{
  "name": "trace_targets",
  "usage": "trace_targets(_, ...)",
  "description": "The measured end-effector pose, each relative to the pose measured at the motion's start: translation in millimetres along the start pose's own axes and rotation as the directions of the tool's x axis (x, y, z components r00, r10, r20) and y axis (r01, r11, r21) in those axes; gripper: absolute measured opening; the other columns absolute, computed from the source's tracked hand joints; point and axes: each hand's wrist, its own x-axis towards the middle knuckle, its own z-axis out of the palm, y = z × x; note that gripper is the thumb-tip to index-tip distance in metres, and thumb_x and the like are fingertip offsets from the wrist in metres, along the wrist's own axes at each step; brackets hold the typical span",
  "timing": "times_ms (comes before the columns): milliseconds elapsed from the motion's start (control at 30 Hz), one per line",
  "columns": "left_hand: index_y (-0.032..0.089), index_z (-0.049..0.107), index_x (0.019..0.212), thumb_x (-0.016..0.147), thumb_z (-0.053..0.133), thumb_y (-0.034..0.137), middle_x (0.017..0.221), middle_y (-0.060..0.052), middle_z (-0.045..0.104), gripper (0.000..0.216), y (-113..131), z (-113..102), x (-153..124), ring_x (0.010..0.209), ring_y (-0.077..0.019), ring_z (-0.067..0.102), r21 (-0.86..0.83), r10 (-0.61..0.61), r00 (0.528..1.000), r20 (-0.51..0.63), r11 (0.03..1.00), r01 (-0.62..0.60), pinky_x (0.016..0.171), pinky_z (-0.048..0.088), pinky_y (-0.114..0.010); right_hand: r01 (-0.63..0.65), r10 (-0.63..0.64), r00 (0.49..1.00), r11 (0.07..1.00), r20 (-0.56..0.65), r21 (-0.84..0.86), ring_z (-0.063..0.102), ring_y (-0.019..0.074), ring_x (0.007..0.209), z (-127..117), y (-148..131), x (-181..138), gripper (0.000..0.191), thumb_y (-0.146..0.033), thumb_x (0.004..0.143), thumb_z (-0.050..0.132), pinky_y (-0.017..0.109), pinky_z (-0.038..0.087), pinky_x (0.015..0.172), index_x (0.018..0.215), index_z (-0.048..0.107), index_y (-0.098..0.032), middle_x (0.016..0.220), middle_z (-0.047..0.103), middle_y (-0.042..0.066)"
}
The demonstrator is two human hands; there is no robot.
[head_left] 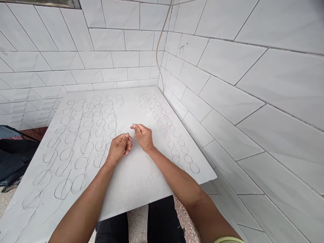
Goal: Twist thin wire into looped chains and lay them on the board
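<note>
Over the middle of a pale grey board (136, 182), my two hands are close together with a small gap between them. My left hand (119, 147) is closed, its thumb pinching a thin strand (130, 141) that curves past the fingertips. My right hand (144, 136) is closed too, thumb against the index finger, and a faint piece of the strand hangs below its fingertips. Whether the strand is wire or thread I cannot tell. Rows of thin dark rings (66, 154) joined by long lines cover the board's left side. Smaller rings (165, 117) run in slanting rows along its right side.
White tiled walls (113, 40) meet behind the board, and the right wall (253, 101) runs alongside it. A pale cable (157, 50) hangs down the corner. Dark fabric (15, 158) lies at the left. My knees (162, 219) are under the near edge, above a speckled floor.
</note>
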Motion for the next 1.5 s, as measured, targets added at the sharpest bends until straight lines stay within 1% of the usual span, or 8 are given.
trace_targets(167, 0.021, 0.061, 0.085, 0.098, 0.051, 0.056, 0.057, 0.001, 0.058, 0.039, -2, 3, -1, 0.038, -0.0105, 0.045, 0.061, 0.029, 1.0, 0.004, 0.998, -0.03, 0.033, 0.03, -0.02, -0.017, 0.016, 1.0, 0.999, 0.021, 0.035, 0.047, 0.0132, 0.051, -2, 1, 0, 0.052, -0.068, 0.095, 0.048, 0.028, 0.044, 0.058, 0.082, 0.07, -0.022, 0.052, 0.044, -0.004)
trace_targets(300, 0.02, 0.061, 0.085, 0.099, 0.048, 0.057, 0.058, 0.0, 0.06, 0.041, -5, 5, -2, 0.039, -0.0113, 0.049, 0.078, 0.054, 0.998, -0.021, 0.996, -0.052, 0.034, 0.034, -0.021, 0.004, -0.006, 1.0, 0.997, 0.028, 0.081, 0.054, 0.0144, 0.058, -6, 2, 1, 0.065, -0.073, 0.097, 0.038, 0.028, 0.047, 0.064, 0.068, 0.066, -0.02, 0.055, 0.051, 0.0)
trace_targets(433, 0.02, 0.06, 0.085, 0.099, 0.049, 0.058, 0.059, -0.001, 0.06, 0.042, -6, 6, -1, 0.04, -0.0117, 0.051, 0.052, 0.058, 0.997, -0.06, 0.997, -0.055, 0.034, 0.034, -0.021, -0.059, 0.048, 0.996, 0.987, 0.075, 0.151, 0.049, 0.0129, 0.053, -13, 3, 7, 0.071, -0.077, 0.096, 0.032, 0.027, 0.042, 0.055, 0.084, 0.072, -0.019, 0.06, 0.055, 0.001)
trace_targets(733, 0.02, 0.059, 0.085, 0.099, 0.048, 0.059, 0.06, 0.0, 0.061, 0.042, -4, 5, -2, 0.041, -0.0116, 0.051, 0.089, 0.066, 0.994, -0.091, 0.994, -0.058, 0.035, 0.034, -0.021, -0.101, 0.074, 0.98, 0.985, 0.184, 0.143, 0.046, 0.01, 0.055, -19, 1, 12, 0.054, -0.069, 0.089, 0.058, 0.024, 0.038, 0.051, 0.075, 0.071, -0.018, 0.064, 0.054, 0.0)
trace_targets(1000, 0.02, 0.059, 0.086, 0.099, 0.048, 0.058, 0.06, 0.001, 0.061, 0.042, -5, 6, -4, 0.04, -0.011, 0.05, 0.094, 0.07, 0.995, -0.068, 0.994, -0.063, 0.035, 0.034, -0.021, -0.288, 0.215, 0.941, 0.914, 0.261, 0.287, 0.043, 0.0078, 0.051, -17, 3, 12, 0.049, -0.064, 0.084, 0.068, 0.023, 0.025, 0.043, 0.079, 0.072, -0.016, 0.063, 0.052, -0.001)
trace_targets(1200, 0.02, 0.058, 0.085, 0.098, 0.052, 0.056, 0.056, 0.003, 0.057, 0.039, -7, 6, 0, 0.037, -0.0091, 0.043, -0.098, 0.044, 0.999, -0.027, 0.994, -0.047, 0.033, 0.029, -0.02, -0.32, 0.203, 0.934, 0.842, 0.296, 0.434, 0.041, 0.007, 0.051, -15, 4, 13, 0.048, -0.063, 0.082, 0.071, 0.023, 0.022, 0.042, 0.081, 0.07, -0.015, 0.064, 0.049, -0.002)
trace_targets(1333, 0.02, 0.058, 0.085, 0.098, 0.053, 0.056, 0.055, 0.003, 0.056, 0.039, -8, 6, 2, 0.036, -0.0085, 0.041, -0.175, 0.012, 1.0, -0.007, 0.984, -0.013, 0.032, 0.026, -0.02, -0.271, 0.172, 0.946, 0.887, 0.276, 0.375, 0.043, 0.0077, 0.049, -14, 4, 12, 0.052, -0.067, 0.085, 0.066, 0.023, 0.023, 0.042, 0.082, 0.071, -0.015, 0.063, 0.05, -0.001)
trace_targets(1500, 0.02, 0.058, 0.086, 0.099, 0.05, 0.057, 0.06, 0.001, 0.06, 0.04, -7, 8, -1, 0.041, -0.0107, 0.05, -0.004, 0.07, 0.994, -0.084, 0.998, -0.07, 0.035, 0.034, -0.021, -0.215, 0.16, 0.959, 0.948, 0.233, 0.235, 0.048, 0.01, 0.053, -15, 1, 11, 0.064, -0.076, 0.089, 0.051, 0.024, 0.03, 0.045, 0.088, 0.073, -0.017, 0.069, 0.057, 0.002)
